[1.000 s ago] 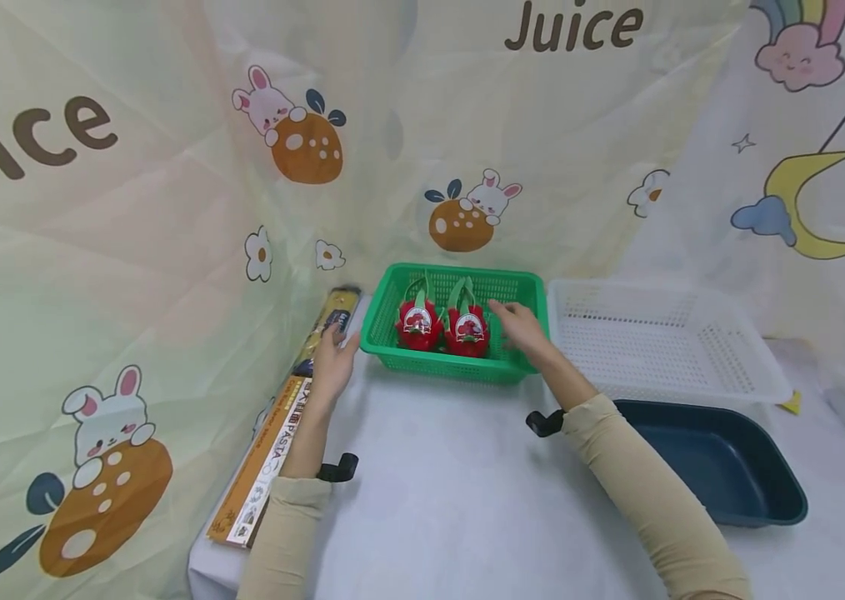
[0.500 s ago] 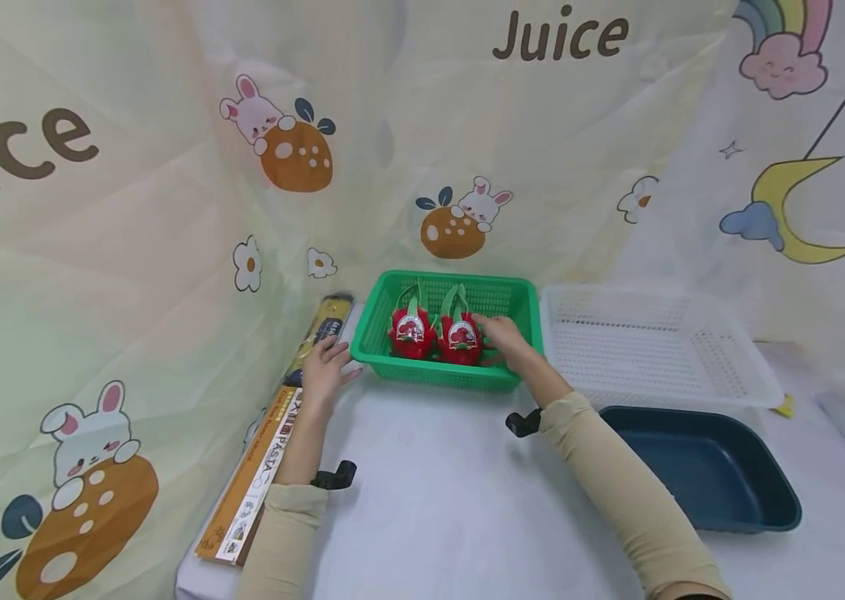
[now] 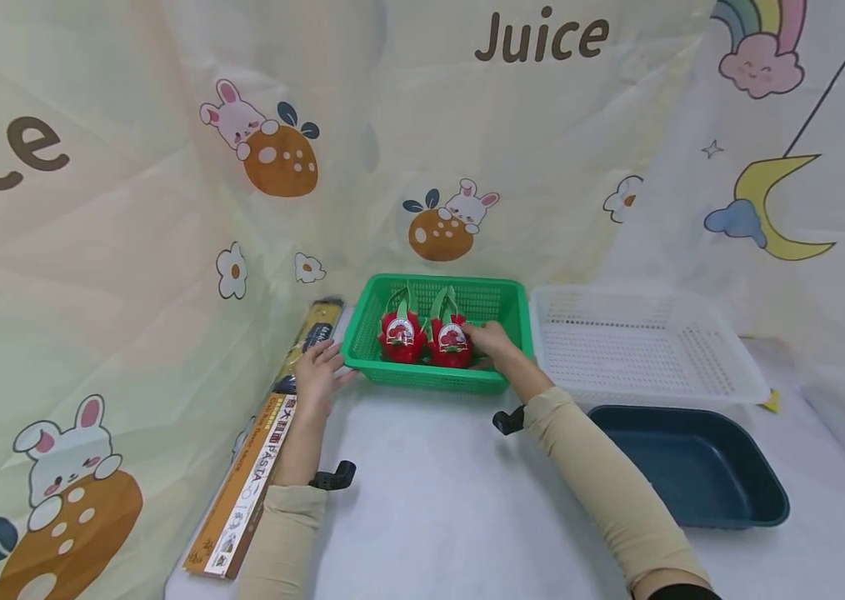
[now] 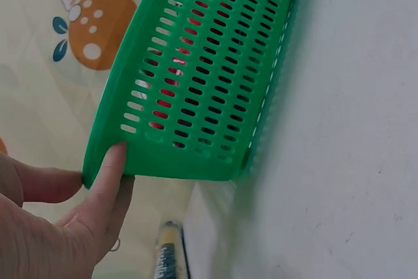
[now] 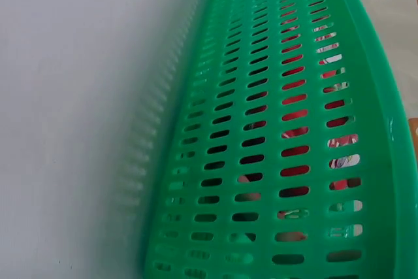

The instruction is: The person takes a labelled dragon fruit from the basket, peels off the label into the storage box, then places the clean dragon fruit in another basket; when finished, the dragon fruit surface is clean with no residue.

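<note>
A green mesh basket (image 3: 433, 379) stands on the table in the head view and holds two red dragon fruits with green leafy tops and round labels. My right hand (image 3: 496, 343) reaches inside and grips the right dragon fruit (image 3: 450, 340) from its right side. The left dragon fruit (image 3: 402, 335) sits beside it, untouched. My left hand (image 3: 315, 375) pinches the basket's left corner; in the left wrist view, fingers of that hand (image 4: 91, 217) lie on either side of the rim. The right wrist view shows the basket wall (image 5: 261, 129), with red fruit and bits of fingers through its slots.
A white mesh basket (image 3: 640, 346) stands right of the green one, with a dark blue tray (image 3: 700, 467) in front of it. Along the left edge lie a pasta box (image 3: 242, 492) and a yellow pasta bag (image 3: 310, 337). Printed cloth hangs behind.
My right hand has moved left and down onto the right dragon fruit. My left hand has drawn slightly back and stays at the basket's corner. The head view has shifted slightly.
</note>
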`<state>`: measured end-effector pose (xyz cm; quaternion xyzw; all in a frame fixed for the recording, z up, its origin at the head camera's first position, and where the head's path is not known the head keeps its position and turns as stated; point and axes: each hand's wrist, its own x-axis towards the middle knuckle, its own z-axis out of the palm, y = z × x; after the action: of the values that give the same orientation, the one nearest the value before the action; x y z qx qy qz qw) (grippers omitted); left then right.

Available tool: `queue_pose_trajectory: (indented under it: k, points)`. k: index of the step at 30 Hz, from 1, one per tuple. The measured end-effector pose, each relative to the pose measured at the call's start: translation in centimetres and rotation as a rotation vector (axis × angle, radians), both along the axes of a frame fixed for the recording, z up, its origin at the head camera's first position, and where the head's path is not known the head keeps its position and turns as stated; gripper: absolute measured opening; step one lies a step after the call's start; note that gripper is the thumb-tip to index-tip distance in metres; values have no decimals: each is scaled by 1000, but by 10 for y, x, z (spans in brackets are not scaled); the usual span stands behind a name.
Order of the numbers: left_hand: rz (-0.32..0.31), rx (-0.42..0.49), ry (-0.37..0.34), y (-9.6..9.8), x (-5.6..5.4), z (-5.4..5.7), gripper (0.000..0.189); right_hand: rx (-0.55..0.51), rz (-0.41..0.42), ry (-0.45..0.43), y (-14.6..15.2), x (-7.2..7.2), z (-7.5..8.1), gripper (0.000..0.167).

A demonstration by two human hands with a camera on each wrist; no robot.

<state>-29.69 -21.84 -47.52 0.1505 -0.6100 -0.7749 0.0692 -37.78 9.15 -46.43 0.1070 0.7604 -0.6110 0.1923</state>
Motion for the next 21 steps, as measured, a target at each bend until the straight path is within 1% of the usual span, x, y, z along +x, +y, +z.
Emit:
queue_pose_trajectory:
  k: [4, 6, 7, 14, 18, 21]
  points:
    - [22, 6, -13, -1, -2, 1, 53, -33, 2, -12, 2, -5, -4, 61]
    - [31, 2, -19, -1, -4, 1, 52, -48, 4, -15, 3, -7, -4, 53]
    - [36, 0, -21, -1, -4, 1, 52, -54, 7, -15, 3, -8, -4, 52]
    - [45, -24, -35, -1, -8, 2, 51, -56, 13, -13, 4, -10, -3, 52]
    - [43, -21, -52, -1, -7, 1, 50, -88, 1, -24, 5, -10, -3, 50]
    - [48, -15, -58, -1, -7, -1, 51, -113, -2, -27, 5, -8, -4, 52]
